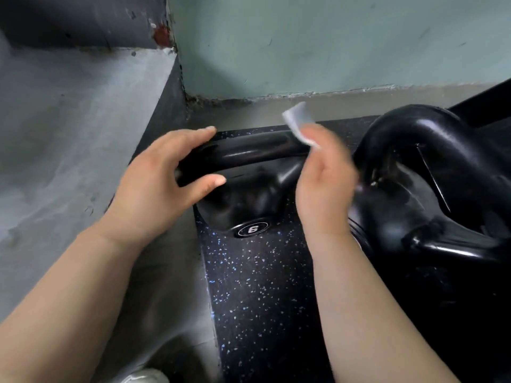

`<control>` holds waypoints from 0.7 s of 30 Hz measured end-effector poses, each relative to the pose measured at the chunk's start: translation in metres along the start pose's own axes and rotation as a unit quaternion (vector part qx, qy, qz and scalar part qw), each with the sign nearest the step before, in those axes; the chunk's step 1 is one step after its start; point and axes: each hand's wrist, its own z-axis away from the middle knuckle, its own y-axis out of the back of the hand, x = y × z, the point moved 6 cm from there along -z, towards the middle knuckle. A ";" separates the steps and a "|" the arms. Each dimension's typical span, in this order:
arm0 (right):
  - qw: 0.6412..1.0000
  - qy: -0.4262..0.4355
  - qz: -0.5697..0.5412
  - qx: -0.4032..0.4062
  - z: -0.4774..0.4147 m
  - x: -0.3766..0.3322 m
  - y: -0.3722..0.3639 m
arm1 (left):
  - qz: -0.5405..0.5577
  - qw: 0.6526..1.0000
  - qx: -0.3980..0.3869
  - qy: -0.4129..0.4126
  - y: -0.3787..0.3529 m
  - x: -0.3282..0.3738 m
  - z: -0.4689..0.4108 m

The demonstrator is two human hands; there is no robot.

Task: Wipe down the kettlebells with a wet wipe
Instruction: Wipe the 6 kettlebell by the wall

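A grey concrete ledge (69, 120) fills the left side, scuffed and stained, meeting a pale green wall (304, 37) at a grimy corner. The tip of a white shoe (143, 377) shows at the bottom edge. The left hand (154, 183) reaches in over the ledge's dark side and wraps the left end of a handle, fingers over the far side and thumb on the near side, hiding that end. The handle belongs to the small kettlebell (249, 200), which stands on a black rubber mat (257, 299) flecked with pale specks, close to the wall. It is glossy black with soft highlights along the bar, and an oval badge reading 6 sits low on its near face. At the bar's right end the wet wipe (297, 120), a small pale folded piece, sticks up from the fingertips of the right hand (323, 178), which pinches it. Hand and wipe are blurred, so contact with the bar cannot be told. Just right stands the large kettlebell (442, 150), also shiny black, its thick handle arching above the right hand and partly hidden behind it.
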 end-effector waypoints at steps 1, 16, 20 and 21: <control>0.999 0.039 0.025 -0.029 0.003 0.004 -0.007 | -0.013 1.000 0.007 -0.005 -0.002 0.004 -0.002; 0.936 -0.337 -0.101 0.007 0.017 0.080 -0.018 | 0.038 0.999 0.035 0.015 -0.003 -0.003 -0.003; 0.875 -0.463 -0.141 0.009 0.056 0.086 -0.024 | 0.079 0.996 0.037 0.018 -0.003 -0.007 -0.004; 0.864 -0.478 -0.156 0.026 0.060 0.084 -0.023 | 0.087 0.995 0.037 0.016 -0.004 -0.007 -0.005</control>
